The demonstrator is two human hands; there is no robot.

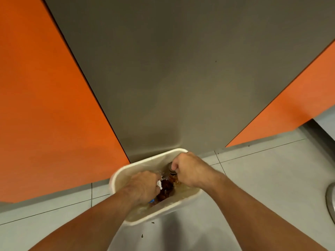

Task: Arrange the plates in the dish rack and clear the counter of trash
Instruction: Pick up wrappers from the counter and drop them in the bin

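Observation:
A cream rectangular trash bin (119,173) stands on the floor below me, against a grey metal panel. Both my hands are over its opening. My left hand (143,187) is closed around crumpled white paper (159,184) and a bit of blue wrapper (151,201). My right hand (188,168) is fisted over a small brown bottle with a grey cap (172,172), gripping it near the top. Dark brown trash (165,190) lies inside the bin between the hands. No plates or dish rack are in view.
Orange cabinet doors (45,105) flank the grey metal panel (163,69) on both sides. The floor is pale grey tile (262,178). A round metal object (330,201) shows at the right edge. Small dark crumbs (142,236) lie on the floor near the bin.

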